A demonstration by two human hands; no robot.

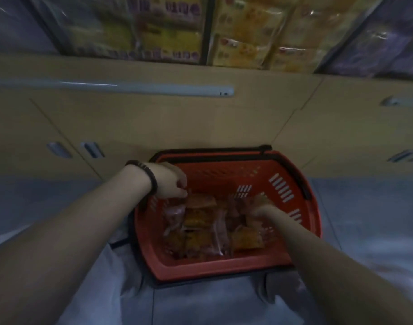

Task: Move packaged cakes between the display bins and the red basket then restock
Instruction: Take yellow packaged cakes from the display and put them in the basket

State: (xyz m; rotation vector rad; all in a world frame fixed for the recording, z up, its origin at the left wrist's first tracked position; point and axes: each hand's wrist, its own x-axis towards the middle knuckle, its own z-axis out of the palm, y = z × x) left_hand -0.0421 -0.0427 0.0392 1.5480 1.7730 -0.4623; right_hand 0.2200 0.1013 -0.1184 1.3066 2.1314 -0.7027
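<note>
You're crouching over a pale bluish floor [376, 231] in front of tan cabinet doors [154, 127], with the display bins [243, 43] of yellow and purple packs sitting way up at 12 o'clock, all pretty blurry. The red basket [301, 240] is parked on the floor at dead centre, right against the cabinet base, and the packaged cakes [200, 221] are piling up loose in the bottom of it.

Your left hand [169, 181], the one with the dark bracelet [145, 174], is reaching in at the basket's 10 o'clock corner, fingers curling down and pinching at the top edge of a wrapper there. Looks like a light fingertip grip, not a full handful. Your right hand [259, 204] is digging in at about 2 o'clock among the packs; it's too blurred and buried for me to tell whether that grip is closing on anything or just spread over the pile.

Stuff I'd be watching, just my guess: that pinch on slippery film is the weak spot, so a pack could be sliding out on the long lift up to the bins. Grabbing by the wrapper seam could also be squashing or tearing a soft cake. And with both arms leaning in, you could be nudging the basket or snagging its black handle [212, 152].
</note>
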